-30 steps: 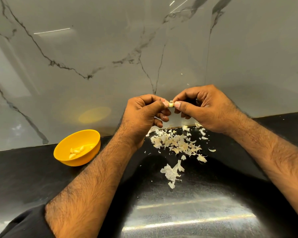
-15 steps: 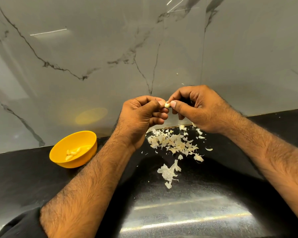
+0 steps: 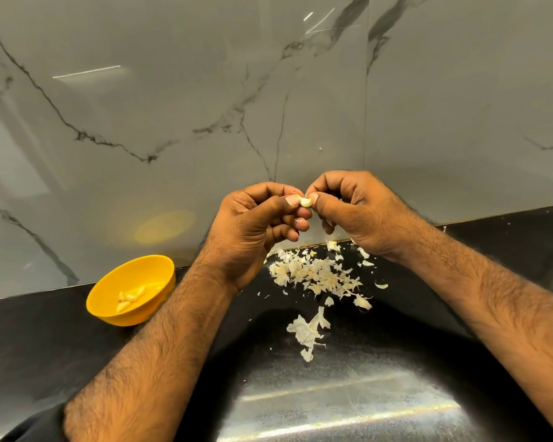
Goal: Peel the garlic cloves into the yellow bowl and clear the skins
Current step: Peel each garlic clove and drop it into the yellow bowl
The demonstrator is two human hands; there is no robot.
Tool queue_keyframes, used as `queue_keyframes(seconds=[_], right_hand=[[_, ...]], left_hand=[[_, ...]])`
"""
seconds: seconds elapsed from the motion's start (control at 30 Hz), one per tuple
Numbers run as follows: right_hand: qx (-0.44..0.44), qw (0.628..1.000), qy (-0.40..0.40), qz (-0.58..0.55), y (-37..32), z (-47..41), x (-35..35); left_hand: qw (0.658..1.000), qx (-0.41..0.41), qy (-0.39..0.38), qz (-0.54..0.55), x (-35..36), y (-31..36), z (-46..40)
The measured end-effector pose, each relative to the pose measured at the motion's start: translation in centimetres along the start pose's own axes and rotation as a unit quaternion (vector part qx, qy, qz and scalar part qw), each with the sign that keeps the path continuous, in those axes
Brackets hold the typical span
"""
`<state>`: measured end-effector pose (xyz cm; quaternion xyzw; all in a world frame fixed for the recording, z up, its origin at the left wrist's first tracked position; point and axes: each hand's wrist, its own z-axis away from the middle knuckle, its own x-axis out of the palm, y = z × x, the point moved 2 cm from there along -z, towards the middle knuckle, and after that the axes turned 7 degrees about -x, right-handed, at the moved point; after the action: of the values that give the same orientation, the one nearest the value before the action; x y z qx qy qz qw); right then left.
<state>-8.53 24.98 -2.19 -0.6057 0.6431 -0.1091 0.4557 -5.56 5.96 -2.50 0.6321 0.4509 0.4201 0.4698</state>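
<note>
Mid-peel: one garlic clove [image 3: 305, 202] pinched between thumb and curled fingers of left hand [image 3: 256, 228] and right hand [image 3: 358, 212], held above the black desk [image 3: 460, 330]. Best done by steadying with the left and lifting skin from the tip with the right thumbnail, keeping scraps falling onto the skins [image 3: 316, 275] at 6 o'clock below. Yellow bowl [image 3: 131, 290] at 8 o'clock from the hands, peeled cloves inside; drop there once bare.
</note>
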Motion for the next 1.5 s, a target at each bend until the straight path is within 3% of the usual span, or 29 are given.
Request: queue_keyframes(seconds=[0.2, 0.33, 0.4, 0.57, 0.77, 1.13, 1.3, 1.5], right_hand=[[0.029, 0.999, 0.014, -0.004, -0.1, 0.1, -1.0], [0.048, 0.992, 0.043, 0.108, 0.3, 0.0, -2.0], [0.054, 0.992, 0.020, 0.111, 0.3, 0.1, -2.0], [-0.048, 0.998, 0.013, 0.029, -0.8, 0.3, -1.3], [-0.062, 0.997, 0.034, 0.037, -0.1, 0.1, -1.2], [-0.087, 0.993, 0.060, 0.044, -0.4, 0.2, -1.1], [-0.124, 0.979, 0.072, 0.142, -0.8, 0.3, -1.0], [-0.169, 0.964, 0.048, 0.202, -1.4, 0.5, -0.8]], left_hand=[[0.999, -0.013, -0.002, 0.038, -0.2, 0.0, -0.1], [0.998, -0.022, 0.013, 0.051, -0.4, -0.2, -0.2], [0.998, -0.026, 0.022, 0.050, -0.4, -0.3, -0.3], [0.998, -0.029, 0.033, 0.052, -0.5, -0.7, -0.5], [0.998, -0.030, 0.038, 0.033, -0.4, -1.1, -0.6], [0.990, 0.033, 0.081, -0.107, -0.6, -1.3, -0.6], [0.979, 0.055, 0.120, -0.153, -0.9, -1.3, -0.6], [0.985, 0.055, 0.084, -0.141, -0.8, -1.0, -0.5]])
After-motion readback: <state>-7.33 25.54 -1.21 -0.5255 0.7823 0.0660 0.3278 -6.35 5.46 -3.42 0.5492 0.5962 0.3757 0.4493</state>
